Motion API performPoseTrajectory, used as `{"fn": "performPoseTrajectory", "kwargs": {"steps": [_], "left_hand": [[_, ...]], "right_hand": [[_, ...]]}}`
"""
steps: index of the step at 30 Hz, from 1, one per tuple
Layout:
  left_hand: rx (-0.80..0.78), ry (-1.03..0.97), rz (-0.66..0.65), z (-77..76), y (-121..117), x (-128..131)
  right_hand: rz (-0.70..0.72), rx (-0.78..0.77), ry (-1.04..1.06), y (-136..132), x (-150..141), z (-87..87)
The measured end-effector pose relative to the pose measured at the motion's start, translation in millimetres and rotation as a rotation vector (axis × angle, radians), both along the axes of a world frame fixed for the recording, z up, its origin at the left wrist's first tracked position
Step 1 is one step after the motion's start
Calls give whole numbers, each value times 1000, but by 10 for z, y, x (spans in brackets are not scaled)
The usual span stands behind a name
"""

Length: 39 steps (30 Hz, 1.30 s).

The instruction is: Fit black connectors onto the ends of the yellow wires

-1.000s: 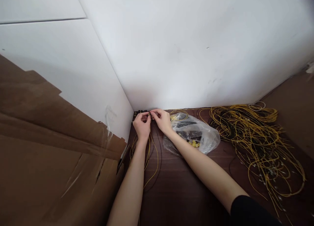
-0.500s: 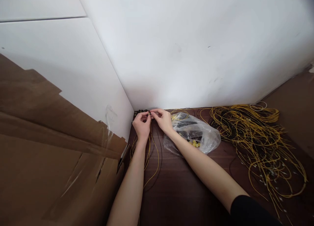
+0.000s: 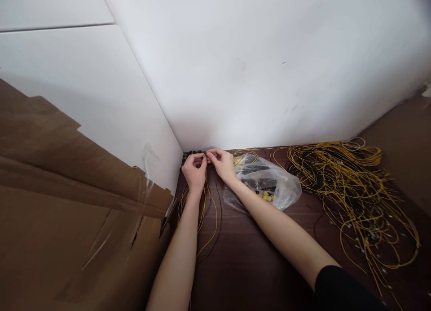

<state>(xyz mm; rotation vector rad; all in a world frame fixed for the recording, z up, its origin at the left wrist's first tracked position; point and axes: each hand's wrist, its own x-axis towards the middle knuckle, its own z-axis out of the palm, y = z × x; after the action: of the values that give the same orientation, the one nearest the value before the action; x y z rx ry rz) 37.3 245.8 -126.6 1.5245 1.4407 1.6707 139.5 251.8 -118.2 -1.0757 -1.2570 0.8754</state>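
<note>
My left hand (image 3: 195, 170) and my right hand (image 3: 222, 165) meet fingertip to fingertip at the far left corner of the dark table. Both are closed in a pinch around a small dark piece whose kind I cannot make out. Yellow and black wires (image 3: 216, 207) hang down below the fingers and curve along the tabletop. Behind my left hand lies a cluster of small black and yellow parts (image 3: 186, 156), partly hidden. Beside my right wrist sits a clear plastic bag (image 3: 290, 189) with small yellow pieces (image 3: 266, 196) and black ones inside.
A big tangle of yellow and black wires (image 3: 350, 198) with small light tips spreads over the right side of the table (image 3: 242, 261). Brown cardboard (image 3: 77, 221) stands along the left. A white wall (image 3: 249, 77) rises behind the table.
The view has shifted very slightly. Both hands keep the same pinch at the same place, with only tiny finger movement.
</note>
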Motion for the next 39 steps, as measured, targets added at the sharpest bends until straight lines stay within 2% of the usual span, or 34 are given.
{"fn": "performPoseTrajectory", "kwargs": {"steps": [24, 31, 39], "left_hand": [[2, -6, 5, -9, 4, -17], [24, -64, -9, 29, -20, 7], [-43, -172, -32, 9, -4, 2]], "right_hand": [[12, 62, -111, 32, 9, -42], [17, 48, -102, 13, 6, -17], [33, 67, -74, 17, 10, -32]]}}
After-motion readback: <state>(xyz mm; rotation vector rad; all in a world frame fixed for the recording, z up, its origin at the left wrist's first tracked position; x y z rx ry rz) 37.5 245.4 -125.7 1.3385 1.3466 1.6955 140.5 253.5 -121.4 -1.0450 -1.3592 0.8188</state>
